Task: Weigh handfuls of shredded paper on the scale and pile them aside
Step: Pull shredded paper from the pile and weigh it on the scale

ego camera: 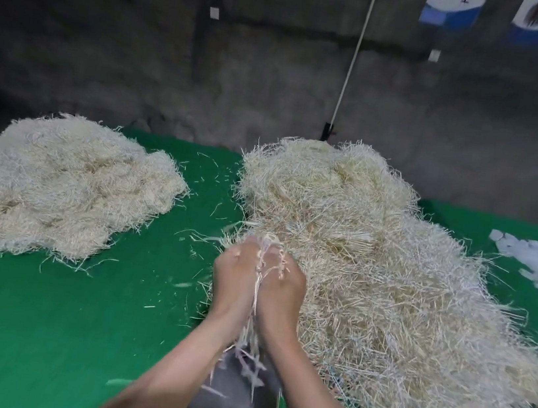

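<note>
Over the scale pan (229,402) at 6 o'clock, the left hand (235,280) and right hand (282,290) close together around a handful of shredded paper (267,243), which looks feather-light, springy and shedding, best cupped from beneath, not pinched.

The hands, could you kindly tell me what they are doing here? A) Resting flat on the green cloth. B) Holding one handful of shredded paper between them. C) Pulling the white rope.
B: the left hand and right hand clasp a handful of shredded paper between them, its strands dangling over the metal scale pan.
</note>
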